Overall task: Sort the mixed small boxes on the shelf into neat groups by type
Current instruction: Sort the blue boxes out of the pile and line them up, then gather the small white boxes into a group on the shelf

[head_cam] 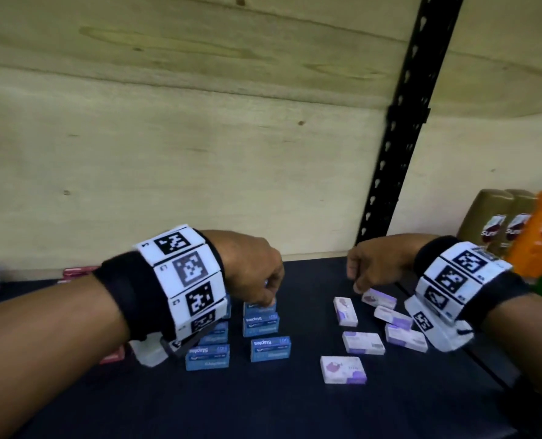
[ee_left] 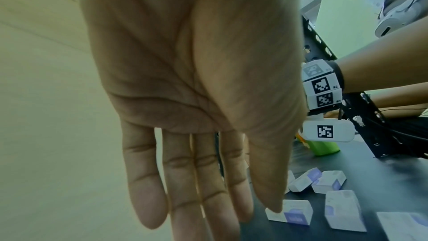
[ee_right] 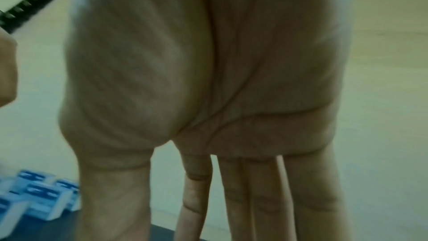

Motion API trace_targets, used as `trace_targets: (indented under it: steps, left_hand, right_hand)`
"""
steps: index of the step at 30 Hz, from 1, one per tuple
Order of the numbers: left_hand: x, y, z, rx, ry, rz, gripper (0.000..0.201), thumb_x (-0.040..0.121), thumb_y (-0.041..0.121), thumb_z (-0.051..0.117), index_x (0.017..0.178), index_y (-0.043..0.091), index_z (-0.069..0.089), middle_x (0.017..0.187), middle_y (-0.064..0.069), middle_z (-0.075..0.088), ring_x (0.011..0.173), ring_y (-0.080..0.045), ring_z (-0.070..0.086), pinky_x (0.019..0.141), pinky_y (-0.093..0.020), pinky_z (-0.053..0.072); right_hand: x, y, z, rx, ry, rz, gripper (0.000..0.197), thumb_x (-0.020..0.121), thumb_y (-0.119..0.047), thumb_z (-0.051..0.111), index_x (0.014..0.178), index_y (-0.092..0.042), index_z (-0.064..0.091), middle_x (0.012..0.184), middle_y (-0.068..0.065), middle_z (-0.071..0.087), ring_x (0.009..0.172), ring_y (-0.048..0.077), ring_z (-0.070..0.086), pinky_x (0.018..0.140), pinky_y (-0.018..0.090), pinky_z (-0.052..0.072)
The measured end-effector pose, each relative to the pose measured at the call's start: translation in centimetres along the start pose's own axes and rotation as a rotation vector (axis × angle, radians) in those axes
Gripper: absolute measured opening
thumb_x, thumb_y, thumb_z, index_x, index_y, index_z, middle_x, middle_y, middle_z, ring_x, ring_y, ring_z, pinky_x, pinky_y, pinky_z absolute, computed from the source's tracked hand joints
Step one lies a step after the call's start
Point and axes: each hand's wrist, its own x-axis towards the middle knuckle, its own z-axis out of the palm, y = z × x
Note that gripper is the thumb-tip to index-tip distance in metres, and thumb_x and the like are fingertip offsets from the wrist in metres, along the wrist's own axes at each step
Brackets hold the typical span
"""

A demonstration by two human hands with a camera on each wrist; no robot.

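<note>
Resting fingertips on stacked blue staple boxes (head_cam: 261,315), left hand (head_cam: 252,270) reaches down.

Dim, greenish, blurred wide-angle views

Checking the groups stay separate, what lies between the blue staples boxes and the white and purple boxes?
Only a bare strip of dark shelf lies between the blue staples boxes and the white and purple boxes, as the head view shows.

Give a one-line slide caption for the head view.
Left hand over stacked blue Staples boxes, right hand reaching white-purple boxes.
</note>
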Motion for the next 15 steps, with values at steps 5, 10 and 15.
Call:
trace_targets:
  steps: [5, 10, 15]
  left_hand:
    - [3.4, 0.9, -1.0, 0.033, 0.003, 0.062, 0.024, 0.095, 0.039, 0.057, 0.111, 0.024, 0.066, 0.102, 0.007, 0.066, 0.082, -0.01, 0.055, 0.056, -0.02, 0.035]
    - [6.9, 1.5, -1.3, 0.014, -0.027, 0.137, 0.023, 0.095, 0.034, 0.059, 0.115, 0.024, 0.065, 0.103, 0.008, 0.066, 0.082, -0.008, 0.054, 0.057, -0.017, 0.035]
    - [9.9, 2.7, -1.7, 0.037, -0.033, 0.264, 0.035, 0.092, 0.022, 0.065, 0.125, 0.029, 0.059, 0.084, 0.016, 0.053, 0.071, -0.005, 0.05, 0.055, -0.017, 0.032]
  right_hand:
    - [1.9, 3.0, 0.9, -0.028, -0.114, 0.11, 0.046, 0.086, -0.038, 0.074, 0.118, -0.005, 0.067, 0.107, 0.009, 0.07, 0.081, 0.013, 0.052, 0.071, 0.025, 0.045]
    - [3.5, 4.8, 1.3, 0.011, -0.175, 0.136, 0.016, 0.085, -0.031, 0.077, 0.096, -0.021, 0.07, 0.068, -0.014, 0.061, 0.054, -0.001, 0.053, 0.049, 0.012, 0.04]
    - [5.0, 6.0, 1.4, 0.145, -0.242, 0.113, 0.01, 0.09, -0.013, 0.072, 0.098, -0.012, 0.067, 0.061, -0.006, 0.064, 0.049, 0.004, 0.06, 0.042, 0.013, 0.047]
